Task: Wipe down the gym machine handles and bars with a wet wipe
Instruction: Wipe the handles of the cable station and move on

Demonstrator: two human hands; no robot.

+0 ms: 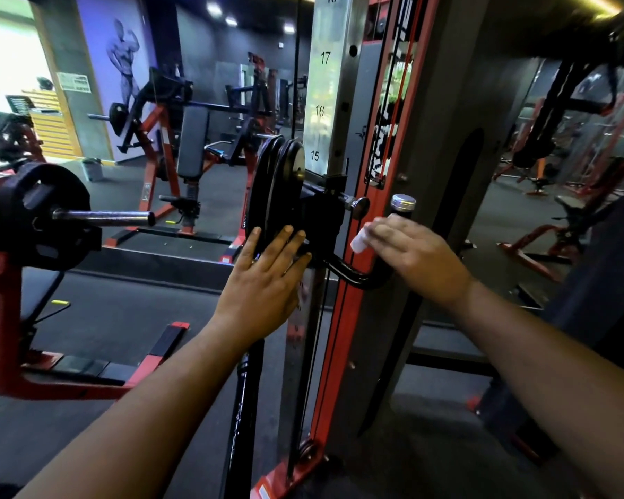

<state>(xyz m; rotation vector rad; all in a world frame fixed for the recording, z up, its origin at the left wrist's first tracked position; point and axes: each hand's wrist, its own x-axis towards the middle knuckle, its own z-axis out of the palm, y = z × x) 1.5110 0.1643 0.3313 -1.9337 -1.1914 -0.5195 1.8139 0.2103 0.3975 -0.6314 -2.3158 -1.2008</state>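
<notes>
So the handle (pixel 361 273) here is a black curved bar coming off the machine's sliding carriage, bending up into an upright grip with a shiny metal cap (pixel 403 203) on top. It sits right in front of the red and grey upright (pixel 343 318). The wipe (pixel 358 243) is a small white wad, only a bit of it showing. Right hand (pixel 416 255) is curled over the grip, holding the wipe against it. Left hand (pixel 267 279) is flat, fingers straight, resting on the black weight plates (pixel 276 181) just left of the handle.
</notes>
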